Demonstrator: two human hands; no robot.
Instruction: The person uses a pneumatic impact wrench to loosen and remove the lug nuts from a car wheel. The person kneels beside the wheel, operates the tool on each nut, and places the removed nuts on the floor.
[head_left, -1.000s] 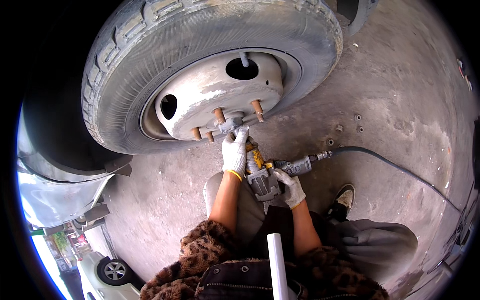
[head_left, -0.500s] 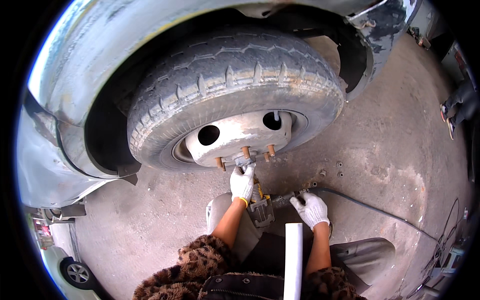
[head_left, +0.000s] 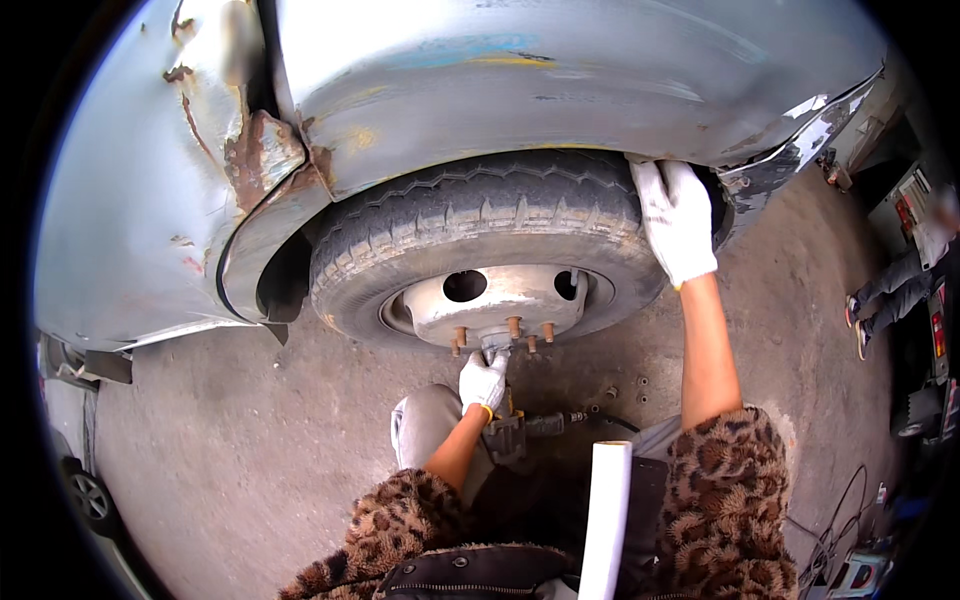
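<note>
A wheel with a worn black tire (head_left: pixel 480 222) and a pale, rusty steel rim (head_left: pixel 520 300) sits under the fender. Several rusty studs (head_left: pixel 548 332) stick out of its hub. My left hand (head_left: pixel 483 382), in a white knit glove, is closed around the front end of an impact wrench (head_left: pixel 508 438), its grey socket (head_left: pixel 495 343) up against the hub. The tool's body is partly hidden by that arm and my knee. My right hand (head_left: pixel 677 225), gloved too, grasps the tire's right side, fingertips out of sight under the fender.
Above the wheel spreads a grey, scraped fender (head_left: pixel 600 95), rusted at the left seam (head_left: pixel 265 160). Small nuts (head_left: pixel 642 382) lie on the concrete floor right of the wrench. An air hose (head_left: pixel 615 422) leads off it. At the far right stands another person (head_left: pixel 885 295).
My right hand has let go of the wrench's hose end and moved up to the tire's right side. My left hand stays by the hub. The view has shifted, showing more fender.
</note>
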